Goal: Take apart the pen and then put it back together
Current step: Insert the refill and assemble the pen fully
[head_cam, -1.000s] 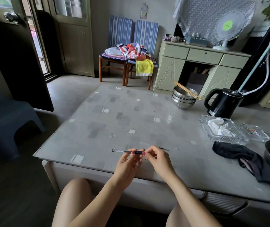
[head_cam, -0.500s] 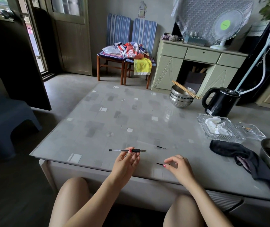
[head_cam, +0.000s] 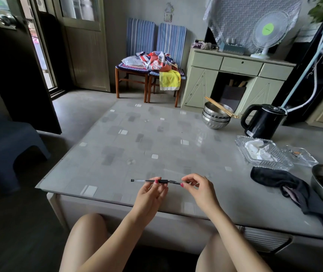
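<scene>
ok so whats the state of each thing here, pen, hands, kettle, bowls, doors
pen: held level above the table edge, a small dark piece at its tip end
left hand: pinching the pen at its grip
right hand: pinching the piece at the tip
kettle: upright, lid shut
steel bowls: stacked, chopsticks lying across the top
glass tray: holds crumpled tissue
dark door: open
fan: whether running, cannot tell

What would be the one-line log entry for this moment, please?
phase: pen reassembly | left hand: holds pen barrel | right hand: pinches small part at pen tip | above table
</scene>
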